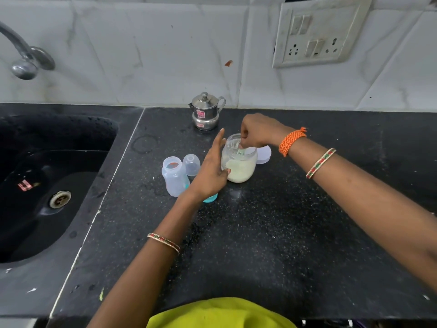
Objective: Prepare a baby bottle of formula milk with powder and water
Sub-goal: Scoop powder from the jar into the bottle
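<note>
One jar [238,162] half-full powder | bottle [174,176] empty | right grip [254,134] pinching scoop [241,151]; left [212,171] spread

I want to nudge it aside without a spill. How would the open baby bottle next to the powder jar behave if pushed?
The baby bottle looks empty, thin translucent plastic, so probably very light. Tall and narrow, it would likely tip rather than slide. Open-topped, it might then roll.

Black speckled stone counter [283,233] with a black sink [35,185] at its left edge, a chrome tap [23,55], white marble-tiled wall [165,43], switch panel [316,34] upper right.
</note>
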`<state>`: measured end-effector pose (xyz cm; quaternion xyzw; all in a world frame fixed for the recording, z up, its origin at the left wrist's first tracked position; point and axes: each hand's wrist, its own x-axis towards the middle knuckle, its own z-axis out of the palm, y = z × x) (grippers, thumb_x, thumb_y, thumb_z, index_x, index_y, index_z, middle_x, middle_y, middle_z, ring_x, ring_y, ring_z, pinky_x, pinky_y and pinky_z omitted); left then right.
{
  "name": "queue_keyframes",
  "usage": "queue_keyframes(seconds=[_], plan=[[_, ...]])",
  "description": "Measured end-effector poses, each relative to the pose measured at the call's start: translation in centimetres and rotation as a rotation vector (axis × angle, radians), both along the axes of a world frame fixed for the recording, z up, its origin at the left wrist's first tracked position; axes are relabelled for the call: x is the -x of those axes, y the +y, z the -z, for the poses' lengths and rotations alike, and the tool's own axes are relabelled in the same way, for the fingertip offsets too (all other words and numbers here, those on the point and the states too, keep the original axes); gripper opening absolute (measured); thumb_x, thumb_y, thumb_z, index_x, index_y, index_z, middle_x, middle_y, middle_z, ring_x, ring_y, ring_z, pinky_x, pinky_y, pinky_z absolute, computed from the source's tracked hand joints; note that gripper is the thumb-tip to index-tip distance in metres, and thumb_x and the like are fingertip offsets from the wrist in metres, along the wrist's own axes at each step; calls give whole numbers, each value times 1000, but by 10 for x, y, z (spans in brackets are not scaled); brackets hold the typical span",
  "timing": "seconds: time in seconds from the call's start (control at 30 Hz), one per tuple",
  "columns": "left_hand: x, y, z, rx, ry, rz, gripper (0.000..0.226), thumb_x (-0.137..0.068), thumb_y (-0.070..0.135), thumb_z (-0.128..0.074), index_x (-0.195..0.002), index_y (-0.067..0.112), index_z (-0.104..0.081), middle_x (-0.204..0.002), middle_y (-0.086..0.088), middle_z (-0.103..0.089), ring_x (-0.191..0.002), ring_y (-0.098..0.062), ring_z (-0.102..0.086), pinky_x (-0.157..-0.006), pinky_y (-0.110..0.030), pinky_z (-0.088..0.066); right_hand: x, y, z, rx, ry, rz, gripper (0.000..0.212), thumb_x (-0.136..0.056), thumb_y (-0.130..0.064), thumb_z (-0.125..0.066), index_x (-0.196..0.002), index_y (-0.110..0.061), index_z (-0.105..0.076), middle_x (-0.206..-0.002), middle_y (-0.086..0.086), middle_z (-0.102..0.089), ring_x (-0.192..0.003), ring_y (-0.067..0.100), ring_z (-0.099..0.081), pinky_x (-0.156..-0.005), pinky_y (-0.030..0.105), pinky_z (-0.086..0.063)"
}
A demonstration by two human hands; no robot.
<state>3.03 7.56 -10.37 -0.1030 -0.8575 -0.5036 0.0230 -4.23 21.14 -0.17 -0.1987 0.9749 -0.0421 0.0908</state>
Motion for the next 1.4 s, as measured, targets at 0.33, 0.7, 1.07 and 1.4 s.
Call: queue_keyframes(seconds=[0.33, 0.7, 1.07, 1.4], plan=[[-4, -9, 0, -13, -8, -11, 90, -83, -1, -63, -150, 20, -6, -146, -10, -39, -125, -8, -38, -88, 2, -24, -10, 1, 1, -21, 149, -21, 16, -80, -20, -74, -75, -18, -59, -95, 5, -68, -96, 23, -56, -89, 40, -38], [-5, -8, 2, -1, 12, -24, 92, -81, 5, -69, -150, 19, -10, -144, -7, -45, -117, -5, -41, -83, 10, -22, -20, 7, -10, -40, 168, 12, 18, -75, -20, -75, -68, -22, -58, -82, -5, -61, -103, 19, -56, -114, 50, -13], [-5, -10, 8, 24, 11, -65, 84, -84, 13, -69, -149, 20, -16, -145, 0, -45, -129, -16, -43, -92, -7, -25, -19, 3, -1, -6, 69, 61, 12, -81, -23, -73, -76, -18, -63, -85, -4, -60, -113, 22, -53, -115, 52, -8], [-4, -6, 6, 55, 25, -107, 78, -84, 18, -70, -146, 15, -23, -142, -1, -48, -128, -17, -45, -93, -7, -25, -14, -3, -1, -68, -2, 26, 13, -85, -15, -66, -93, -7, -73, -91, 5, -69, -108, 23, -56, -113, 54, -7]])
